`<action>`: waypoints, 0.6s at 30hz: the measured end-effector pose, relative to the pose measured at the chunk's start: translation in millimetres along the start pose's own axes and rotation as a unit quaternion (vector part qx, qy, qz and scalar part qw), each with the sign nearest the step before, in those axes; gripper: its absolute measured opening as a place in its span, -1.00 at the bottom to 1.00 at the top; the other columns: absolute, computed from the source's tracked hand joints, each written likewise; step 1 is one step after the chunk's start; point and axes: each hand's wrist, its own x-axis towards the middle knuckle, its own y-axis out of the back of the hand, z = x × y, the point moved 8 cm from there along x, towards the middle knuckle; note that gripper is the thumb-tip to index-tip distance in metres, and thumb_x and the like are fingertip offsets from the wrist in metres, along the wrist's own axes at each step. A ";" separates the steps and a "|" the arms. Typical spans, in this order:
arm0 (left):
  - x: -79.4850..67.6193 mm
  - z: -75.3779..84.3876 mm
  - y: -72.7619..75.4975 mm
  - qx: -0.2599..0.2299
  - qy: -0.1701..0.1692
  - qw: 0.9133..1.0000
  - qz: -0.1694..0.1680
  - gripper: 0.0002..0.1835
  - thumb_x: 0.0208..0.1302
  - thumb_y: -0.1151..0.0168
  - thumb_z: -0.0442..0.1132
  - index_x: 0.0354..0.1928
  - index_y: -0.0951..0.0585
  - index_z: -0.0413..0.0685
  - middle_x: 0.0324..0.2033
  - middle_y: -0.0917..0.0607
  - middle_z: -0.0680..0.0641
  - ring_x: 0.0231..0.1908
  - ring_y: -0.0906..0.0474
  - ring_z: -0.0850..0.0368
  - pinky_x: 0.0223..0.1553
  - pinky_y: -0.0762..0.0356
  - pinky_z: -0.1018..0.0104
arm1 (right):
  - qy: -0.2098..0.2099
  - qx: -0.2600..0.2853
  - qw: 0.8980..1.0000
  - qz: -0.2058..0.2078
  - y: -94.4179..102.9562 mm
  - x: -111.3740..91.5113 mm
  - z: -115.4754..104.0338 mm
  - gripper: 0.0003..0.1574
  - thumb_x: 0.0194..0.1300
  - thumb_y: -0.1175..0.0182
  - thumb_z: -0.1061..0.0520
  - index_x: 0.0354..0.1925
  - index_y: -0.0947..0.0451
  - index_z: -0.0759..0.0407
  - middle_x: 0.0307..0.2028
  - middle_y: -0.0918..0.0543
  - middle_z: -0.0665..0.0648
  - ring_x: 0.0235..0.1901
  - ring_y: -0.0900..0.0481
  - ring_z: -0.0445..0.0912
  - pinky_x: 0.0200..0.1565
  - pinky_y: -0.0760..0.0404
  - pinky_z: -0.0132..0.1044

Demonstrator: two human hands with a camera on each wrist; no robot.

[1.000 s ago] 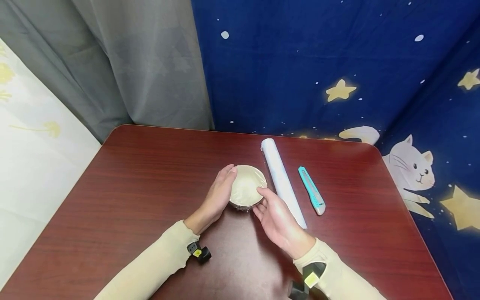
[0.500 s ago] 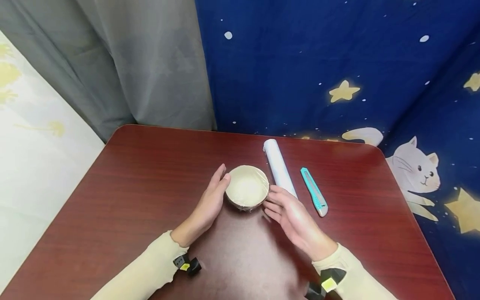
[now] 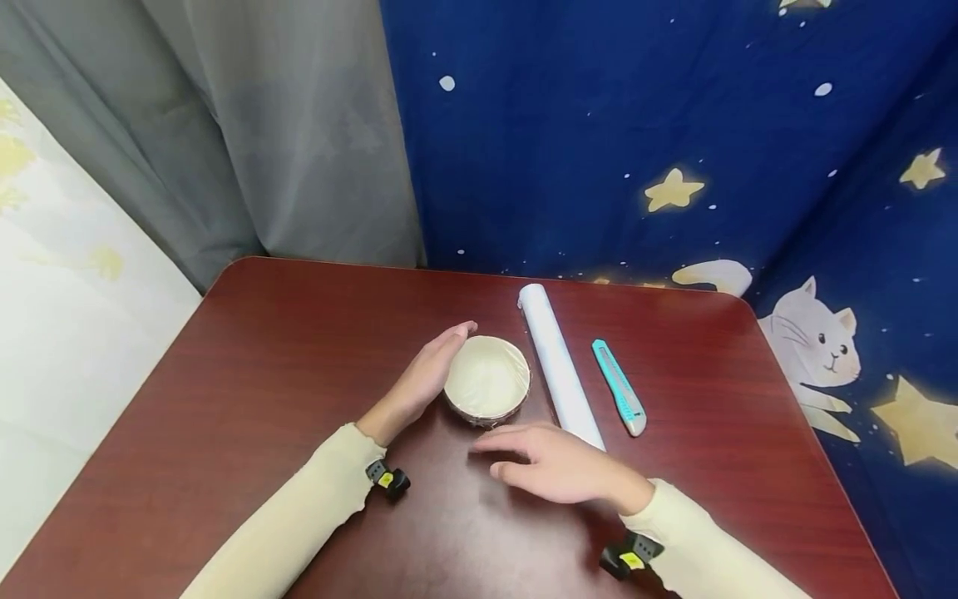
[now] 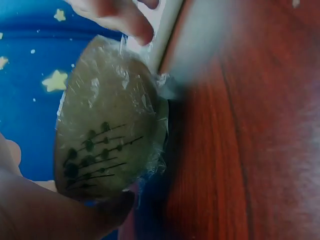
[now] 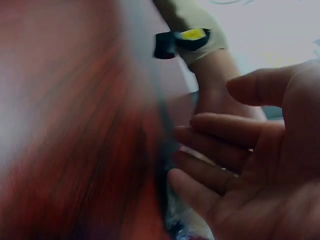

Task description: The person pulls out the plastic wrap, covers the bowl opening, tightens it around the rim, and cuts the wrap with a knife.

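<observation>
A pale bowl (image 3: 488, 378) stands upright on the table, its top covered with clear cling film. In the left wrist view the bowl's side (image 4: 105, 105) bears a dark green plant pattern, and crumpled film clings around it. My left hand (image 3: 419, 383) rests along the bowl's left side with its fingers extended. In front of the bowl and apart from it, my right hand (image 3: 554, 466) hovers over the table, fingers stretched to the left and holding nothing. The right wrist view shows the same hand's spread fingers (image 5: 215, 150) near the film-covered bowl.
A long white roll (image 3: 557, 358) lies slantwise just right of the bowl, its near end partly behind my right hand. Farther right lies a turquoise utility knife (image 3: 619, 387). The brown table (image 3: 299, 358) ends at curtains at the back.
My right hand has come off the bowl's right side and swung toward me, to the front of it. The left hand stays at the bowl's left side.
</observation>
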 end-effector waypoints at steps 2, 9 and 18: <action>-0.7 6.3 -3.6 0.003 0.017 1.000 -0.006 -0.28 0.79 0.17 0.19 0.59 -0.46 -0.24 0.53 -0.53 -0.14 0.60 -0.29 -0.04 0.62 -0.15 -0.02 | 0.025 -0.027 0.999 -0.010 -5.8 6.5 6.7 -0.48 0.70 -0.11 0.05 0.43 -0.63 0.25 0.35 -0.70 0.12 0.39 -0.60 -0.06 0.41 -0.54 -0.09; -1.6 7.8 -6.1 -0.026 0.041 0.999 -0.007 -0.33 0.82 0.19 0.12 0.55 -0.51 -0.25 0.53 -0.52 -0.17 0.59 -0.30 -0.04 0.61 -0.16 -0.03 | 0.007 -0.051 0.998 -0.032 -10.9 17.2 18.7 -0.45 0.66 -0.16 0.10 0.46 -0.59 0.29 0.41 -0.65 0.17 0.46 -0.54 -0.01 0.47 -0.47 -0.04; -3.4 3.5 -0.2 0.036 0.027 0.999 -0.004 -0.34 0.81 0.20 0.12 0.61 -0.45 -0.18 0.54 -0.53 -0.09 0.59 -0.29 0.00 0.63 -0.11 -0.05 | 0.027 -0.063 0.997 -0.043 -9.4 10.4 18.7 -0.48 0.63 -0.22 0.08 0.41 -0.65 0.24 0.38 -0.68 0.12 0.41 -0.59 -0.05 0.44 -0.51 -0.09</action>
